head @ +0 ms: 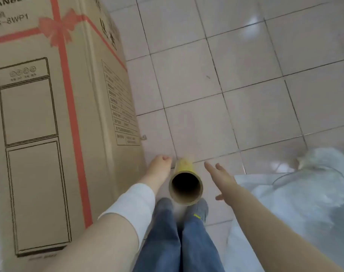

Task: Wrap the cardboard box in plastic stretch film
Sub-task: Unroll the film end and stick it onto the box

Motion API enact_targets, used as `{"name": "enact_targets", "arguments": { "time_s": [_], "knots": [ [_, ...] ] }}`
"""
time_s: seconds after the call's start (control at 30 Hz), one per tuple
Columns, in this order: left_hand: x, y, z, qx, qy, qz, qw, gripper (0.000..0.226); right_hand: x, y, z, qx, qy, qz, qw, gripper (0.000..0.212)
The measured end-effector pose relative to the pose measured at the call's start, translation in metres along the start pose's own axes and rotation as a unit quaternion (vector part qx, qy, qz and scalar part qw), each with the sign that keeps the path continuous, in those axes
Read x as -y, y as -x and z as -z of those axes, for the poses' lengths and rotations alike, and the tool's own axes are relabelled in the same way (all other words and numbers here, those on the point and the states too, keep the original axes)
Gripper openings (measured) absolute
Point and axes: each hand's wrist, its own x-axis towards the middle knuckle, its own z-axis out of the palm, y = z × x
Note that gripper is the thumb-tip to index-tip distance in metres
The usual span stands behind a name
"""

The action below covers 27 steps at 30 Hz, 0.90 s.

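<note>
The box (49,114) lies along the floor's (236,75) left side, printed face up, long axis running away from us. Its right edge meets the tiles just beside our left grip (160,163). Bare tiles spread ahead and to the right, and loose film (304,203) is heaped at lower right. The roll (185,186) stands nearly upright between both grips, its hollow end towards us. The left grip's fingers curl, but we cannot tell whether they hold anything. The right grip (221,178) is spread and holds nothing.
</note>
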Motion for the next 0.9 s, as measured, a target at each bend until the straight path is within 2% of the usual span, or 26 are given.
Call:
{"name": "enact_targets", "arguments": {
  "time_s": [0.1, 0.23, 0.27, 0.37, 0.5, 0.6, 0.7, 0.9],
  "knots": [
    [0.012, -0.020, -0.005, 0.013, 0.047, 0.056, 0.997, 0.037, -0.002, -0.026, -0.008, 0.079, -0.076, -0.069, 0.992, 0.089],
    [0.021, -0.027, -0.011, 0.060, 0.111, 0.110, 0.986, 0.046, -0.009, -0.055, -0.029, 0.190, -0.182, -0.160, 0.951, 0.124],
    [0.021, -0.026, -0.012, 0.067, 0.126, 0.112, 0.983, 0.044, -0.012, -0.060, -0.034, 0.206, -0.187, -0.165, 0.946, 0.126],
    [0.027, -0.032, -0.016, 0.082, 0.150, 0.108, 0.979, 0.039, -0.017, -0.063, -0.039, 0.207, -0.183, -0.156, 0.948, 0.100],
    [0.034, -0.036, -0.018, 0.093, 0.159, 0.116, 0.976, 0.051, -0.023, -0.057, -0.033, 0.197, -0.203, -0.142, 0.949, 0.066],
    [0.035, -0.029, -0.015, 0.129, 0.151, 0.124, 0.972, 0.046, -0.029, -0.047, -0.034, 0.176, -0.204, -0.134, 0.954, 0.062],
    [0.040, -0.015, -0.014, 0.167, 0.165, 0.155, 0.960, 0.022, -0.038, -0.035, -0.040, 0.143, -0.211, -0.115, 0.960, 0.070],
    [0.053, 0.010, -0.018, 0.212, 0.162, 0.190, 0.945, 0.019, -0.063, -0.010, -0.043, 0.104, -0.199, -0.071, 0.972, 0.069]
  ]
}}
